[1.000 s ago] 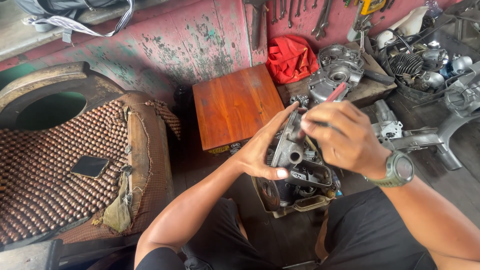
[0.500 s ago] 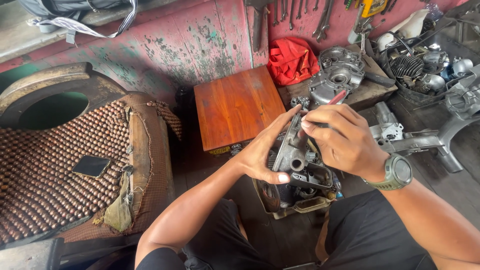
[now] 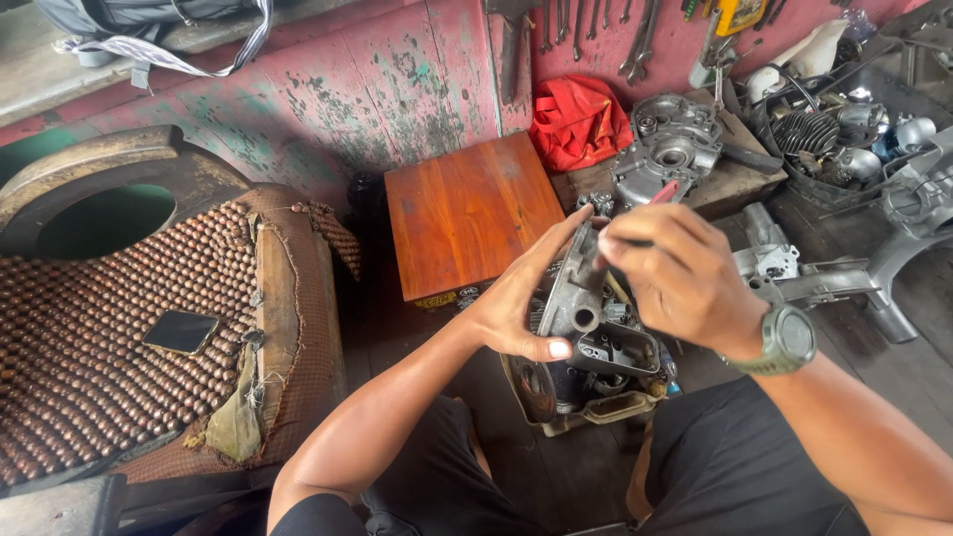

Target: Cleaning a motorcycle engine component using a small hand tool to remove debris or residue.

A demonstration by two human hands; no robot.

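Both hands busy: left hand [image 3: 516, 303] cups the engine cover [image 3: 576, 288], right hand [image 3: 675, 278] pinches a red-handled tool [image 3: 662, 193] on it.

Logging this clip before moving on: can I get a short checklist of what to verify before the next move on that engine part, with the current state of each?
1. Left hand steadies the grey engine cover: ok.
2. Right hand grips the red-handled tool: ok.
3. Tool tip seated on the cover: cannot tell, fingers hide it.
4. Engine block rests steady underneath: ok.
5. Phone on the beaded seat lies away from the work: ok.
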